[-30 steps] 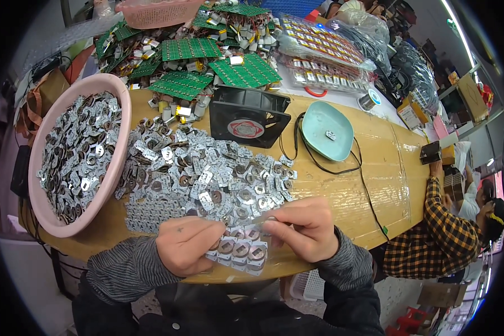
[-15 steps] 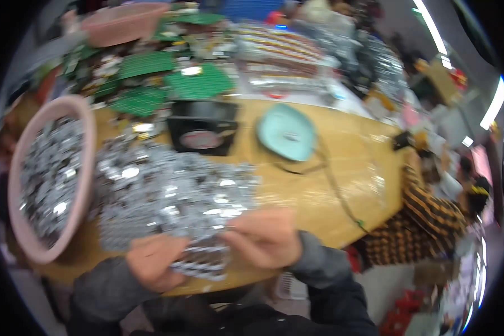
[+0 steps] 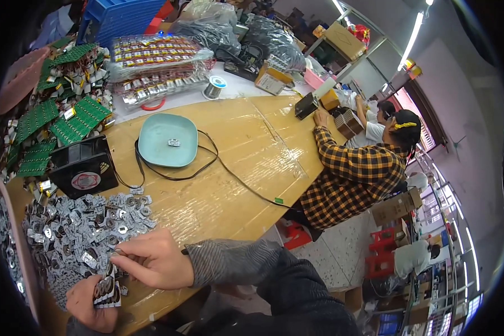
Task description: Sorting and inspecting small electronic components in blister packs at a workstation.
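Left grip: the left hand (image 3: 92, 305) is clenched around a short strip of small round parts (image 3: 107, 291), held low at the near table edge, thumb over the strip.
Right grip: the right hand (image 3: 157, 259) pinches one small silvery piece (image 3: 117, 253) between thumb and forefinger, just above the strip and almost touching it; the other fingers are curled in.
Where the strip sits: between both hands, over the near rim of the heap, not lying flat on the table.
Heap: a loose spread of silvery parts (image 3: 78, 229) covers the table (image 3: 235, 151) right beside both hands, running up toward the left.
Pink basin: its rim (image 3: 17, 246) curves along the far left, more of the same metal bits inside.
Black fan: a square black fan (image 3: 84, 167) lies just beyond the heap.
Teal tray: a pale teal tray (image 3: 157, 151) sits further out with one small piece in it; a black cable (image 3: 229, 173) loops round it and runs across the wood.
Green boards: stacks of green circuit boards (image 3: 56, 120) fill the far left corner.
Bagged parts: clear packs of components (image 3: 151, 61) lie past the tray.
Co-worker: a person in a yellow-and-black checked shirt (image 3: 353, 173) sits at the right end of the table, well apart from the hands.
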The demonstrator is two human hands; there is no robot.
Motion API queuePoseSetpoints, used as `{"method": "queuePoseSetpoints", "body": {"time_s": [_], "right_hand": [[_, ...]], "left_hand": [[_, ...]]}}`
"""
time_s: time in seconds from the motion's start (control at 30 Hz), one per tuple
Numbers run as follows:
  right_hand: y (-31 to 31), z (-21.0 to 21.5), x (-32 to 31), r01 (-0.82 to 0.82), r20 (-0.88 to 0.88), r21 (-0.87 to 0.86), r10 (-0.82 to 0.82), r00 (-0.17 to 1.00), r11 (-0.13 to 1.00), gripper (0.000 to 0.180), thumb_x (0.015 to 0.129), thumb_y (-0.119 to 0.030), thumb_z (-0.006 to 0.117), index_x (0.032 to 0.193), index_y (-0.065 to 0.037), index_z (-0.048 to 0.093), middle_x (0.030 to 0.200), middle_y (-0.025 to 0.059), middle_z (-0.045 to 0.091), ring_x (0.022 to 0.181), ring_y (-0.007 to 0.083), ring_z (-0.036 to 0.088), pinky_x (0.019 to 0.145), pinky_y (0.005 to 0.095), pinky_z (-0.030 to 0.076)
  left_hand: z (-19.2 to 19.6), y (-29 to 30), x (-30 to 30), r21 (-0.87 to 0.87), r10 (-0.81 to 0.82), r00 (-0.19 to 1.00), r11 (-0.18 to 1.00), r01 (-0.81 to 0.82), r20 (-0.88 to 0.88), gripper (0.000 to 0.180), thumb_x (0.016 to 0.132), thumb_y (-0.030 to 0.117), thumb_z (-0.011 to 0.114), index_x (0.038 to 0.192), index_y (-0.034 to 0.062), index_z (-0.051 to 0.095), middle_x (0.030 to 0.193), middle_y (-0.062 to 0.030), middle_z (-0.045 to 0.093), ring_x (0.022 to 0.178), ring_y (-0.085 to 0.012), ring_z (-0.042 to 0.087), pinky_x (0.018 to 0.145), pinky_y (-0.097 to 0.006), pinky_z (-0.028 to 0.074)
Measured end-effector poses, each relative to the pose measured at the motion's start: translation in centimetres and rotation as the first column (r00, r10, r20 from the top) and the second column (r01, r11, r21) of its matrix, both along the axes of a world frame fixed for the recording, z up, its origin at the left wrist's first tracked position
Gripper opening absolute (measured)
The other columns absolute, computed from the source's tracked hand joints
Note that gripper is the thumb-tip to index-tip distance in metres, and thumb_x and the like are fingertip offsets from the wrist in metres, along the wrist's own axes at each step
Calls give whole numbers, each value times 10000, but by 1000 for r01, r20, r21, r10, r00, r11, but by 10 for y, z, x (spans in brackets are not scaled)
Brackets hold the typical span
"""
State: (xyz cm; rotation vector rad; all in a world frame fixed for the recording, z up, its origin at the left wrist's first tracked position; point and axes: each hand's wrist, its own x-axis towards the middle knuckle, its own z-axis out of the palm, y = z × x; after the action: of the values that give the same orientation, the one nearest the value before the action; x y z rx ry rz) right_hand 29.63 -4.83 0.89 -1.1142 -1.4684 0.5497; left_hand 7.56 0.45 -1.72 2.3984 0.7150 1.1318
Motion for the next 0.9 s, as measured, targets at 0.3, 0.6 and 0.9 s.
{"method": "queuePoseSetpoints", "body": {"time_s": [0.3,0.6,0.9], "right_hand": [[-3,0,-13,-24,-144,-121,6,990,992,87,924,-17,661,885,51,700,645,98,665,561,143,687,478,261,503],[-1,14,11,-196,-158,-309,153,976,931,97,923,-35,678,906,49,725,664,80,688,554,105,666,494,233,506],[8,22,27,-292,-54,-422,297,953,858,119,887,-58,720,832,46,707,614,94,647,507,136,616,468,264,443]], "left_hand": [[2,5,-1,61,4,1000,998,-4,8,264,705,35,700,960,-22,662,767,-159,669,654,-340,669,607,-391,527],[16,17,-1,13,-236,971,971,237,-48,495,576,53,801,1031,-68,648,868,-167,682,661,-303,682,567,-374,555],[19,29,-2,328,-354,922,862,387,-156,300,639,12,683,924,-82,666,860,-149,668,544,-159,596,437,-269,483]]}}
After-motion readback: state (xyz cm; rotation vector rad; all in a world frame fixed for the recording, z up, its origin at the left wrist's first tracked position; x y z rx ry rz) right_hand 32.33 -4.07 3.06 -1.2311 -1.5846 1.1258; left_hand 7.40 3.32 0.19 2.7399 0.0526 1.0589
